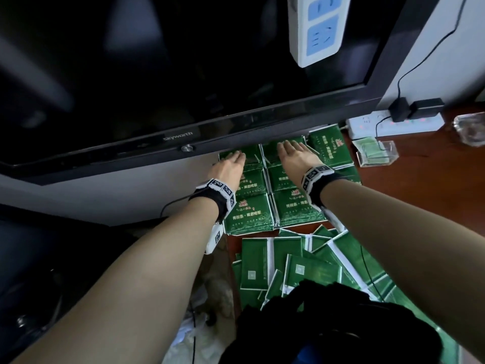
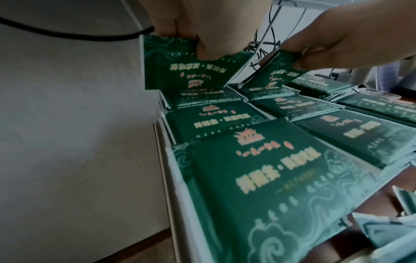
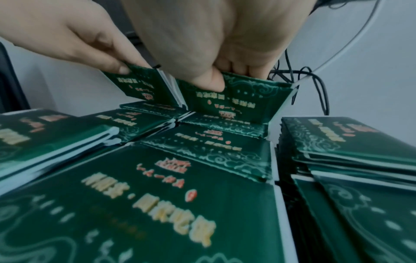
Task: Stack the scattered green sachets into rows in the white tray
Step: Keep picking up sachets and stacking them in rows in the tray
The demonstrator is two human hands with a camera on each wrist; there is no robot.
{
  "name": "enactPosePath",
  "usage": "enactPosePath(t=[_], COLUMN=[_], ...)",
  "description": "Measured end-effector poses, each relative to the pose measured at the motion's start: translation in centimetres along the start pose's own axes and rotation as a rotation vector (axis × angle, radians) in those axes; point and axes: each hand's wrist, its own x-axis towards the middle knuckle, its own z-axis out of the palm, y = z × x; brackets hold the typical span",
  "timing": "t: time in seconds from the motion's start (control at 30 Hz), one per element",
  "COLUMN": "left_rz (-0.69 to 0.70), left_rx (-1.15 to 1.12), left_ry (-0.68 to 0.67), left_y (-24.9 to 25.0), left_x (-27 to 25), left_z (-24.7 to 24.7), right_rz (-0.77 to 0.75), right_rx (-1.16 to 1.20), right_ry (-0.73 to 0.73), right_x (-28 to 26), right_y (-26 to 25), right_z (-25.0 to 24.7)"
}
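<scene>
Green sachets [image 1: 249, 214] lie in two rows of flat stacks in the white tray [image 2: 178, 186], under the screen's lower edge. At the tray's far end my left hand [image 2: 195, 48] pinches a sachet [image 2: 186, 71] by its top edge, thumb in front, and holds it tilted up over the left row. My right hand [image 3: 225, 78] pinches another sachet [image 3: 238, 99] the same way over the right row. From the head view, both hands [image 1: 232, 162] [image 1: 290, 153] reach side by side. A loose heap of scattered sachets [image 1: 288, 264] lies near me.
A large black television [image 1: 157, 74] overhangs the tray's far end. More sachet stacks [image 1: 330, 148] stand right of the tray. A clear plastic box [image 1: 375, 153] and a white power strip [image 1: 393, 124] sit further right. Cables [image 3: 315, 85] hang behind the tray.
</scene>
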Motion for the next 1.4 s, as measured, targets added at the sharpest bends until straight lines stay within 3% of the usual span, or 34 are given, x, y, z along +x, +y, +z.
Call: enactPosePath(t=[0.33, 0.6, 1.0, 1.13, 1.27, 1.4], left_rz=[0.089, 0.067, 0.064, 0.045, -0.017, 0.048], left_rx=[-0.01, -0.036, -0.026, -0.014, -0.09, -0.193], left_ry=[-0.012, -0.024, 0.001, -0.008, 0.087, 0.116], left_y=[-0.3, -1.6, -1.1, -0.7, 0.6, 3.6], left_x=[-0.1, 2.4, 3.2, 2.9, 2.0, -0.1], left_z=[2.9, 3.1, 3.4, 3.3, 3.3, 2.3], right_rz=[-0.022, -0.014, -0.012, -0.021, -0.018, 0.05], right_rx=[0.052, 0.136, 0.062, 0.028, 0.064, 0.19], right_ry=[-0.017, 0.006, -0.009, -0.007, 0.059, 0.089], right_x=[-0.2, 1.1, 2.2, 1.4, -0.5, -4.1], right_y=[0.4, 0.9, 1.0, 0.9, 1.0, 1.7], right_z=[1.1, 1.0, 1.7, 1.4, 0.8, -0.8])
